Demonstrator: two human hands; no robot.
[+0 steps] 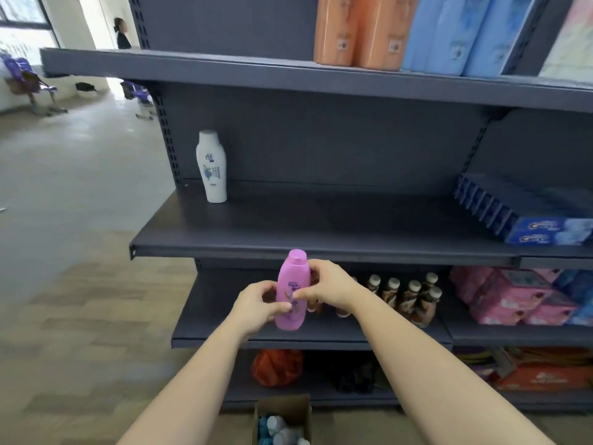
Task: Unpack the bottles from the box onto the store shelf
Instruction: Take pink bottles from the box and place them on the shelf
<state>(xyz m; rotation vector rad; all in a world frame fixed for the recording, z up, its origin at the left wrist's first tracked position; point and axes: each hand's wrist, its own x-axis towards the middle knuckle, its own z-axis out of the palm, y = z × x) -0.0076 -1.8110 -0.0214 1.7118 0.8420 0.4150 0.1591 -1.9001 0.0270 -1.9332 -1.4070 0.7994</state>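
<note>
I hold a pink bottle (291, 289) upright in front of the shelving, just below the front edge of the middle shelf (321, 232). My left hand (256, 305) grips its lower left side and my right hand (327, 284) pinches its right side. A white bottle (211, 167) stands alone at the far left of that shelf. On the floor between my forearms sits an open cardboard box (284, 412) with several bottles inside, their caps showing.
Blue toothpaste boxes (526, 216) lie at the shelf's right end. Orange and blue packs (410, 30) fill the shelf above. Small brown bottles (414, 297) and pink packs (510, 300) stand on the shelf below. Open floor, chairs and a person are at the left.
</note>
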